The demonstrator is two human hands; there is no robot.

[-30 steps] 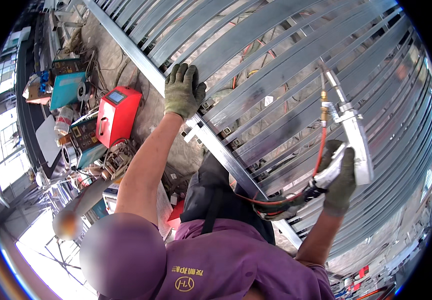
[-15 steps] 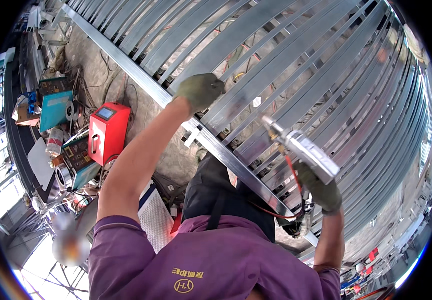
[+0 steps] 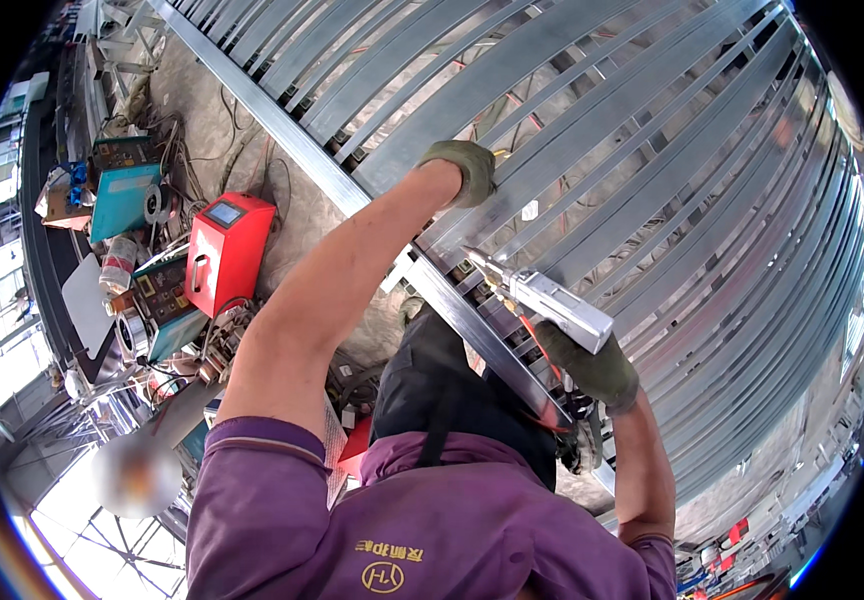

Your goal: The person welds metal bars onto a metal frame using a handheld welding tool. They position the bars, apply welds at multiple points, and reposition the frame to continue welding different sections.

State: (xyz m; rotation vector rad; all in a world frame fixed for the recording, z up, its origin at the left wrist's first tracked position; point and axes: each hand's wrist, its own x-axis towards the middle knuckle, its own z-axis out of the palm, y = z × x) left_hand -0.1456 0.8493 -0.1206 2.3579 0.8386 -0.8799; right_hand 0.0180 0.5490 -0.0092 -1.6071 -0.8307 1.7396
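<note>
Workshop floor point(image 3: 202, 140) beneath slatted steel frame point(image 3: 652, 150).

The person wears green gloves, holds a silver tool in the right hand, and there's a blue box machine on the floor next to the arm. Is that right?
Not quite. The box machine on the floor is red, not blue, as the head view shows. The rest holds: both hands wear green gloves, the right hand holds the silver tool, and the left hand rests on the metal bars.

Red welder point(image 3: 229, 252) on concrete floor point(image 3: 214, 130)
</note>
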